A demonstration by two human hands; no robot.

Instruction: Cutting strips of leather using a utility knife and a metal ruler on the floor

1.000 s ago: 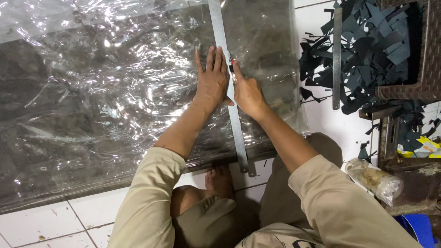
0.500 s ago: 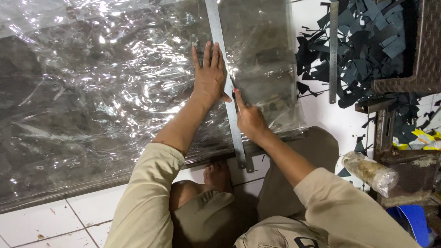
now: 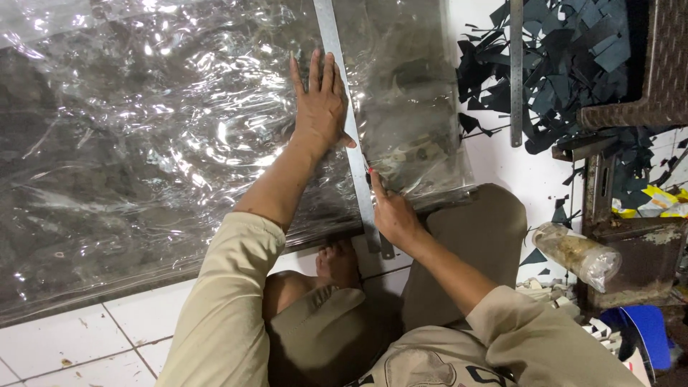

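Head view, looking straight down. Left hand (image 3: 320,100) lay flat, fingers spread and straight, at upper centre of the frame, palm pressing on the long metal ruler (image 3: 347,122) and on the clear plastic sheet (image 3: 165,143) just left of it; gripped nothing, only pressed. Ruler ran from the top edge down to lower centre, slightly tilted, lying on the sheet, its lower end reaching past the sheet's near edge onto the white tiled floor (image 3: 86,344). Right hand (image 3: 393,211) sat at centre, just right of the ruler's lower part, fingers curled around a small tool with a red tip (image 3: 370,172) held against the ruler's right edge; kind of tool too small to tell. Sheet covered most of the left and upper centre of the frame, crinkled and glaring with reflections, dark surface beneath. Narrower strip of the same plastic (image 3: 408,107) lay right of the ruler. Bare foot (image 3: 337,261) tucked under at lower centre, beige sleeves to either side. Second metal ruler (image 3: 516,72) lay at upper right among dark offcuts (image 3: 573,57). Brown basket (image 3: 659,72) at the far upper right. Clear plastic bottle (image 3: 577,251) lay on its side at right.
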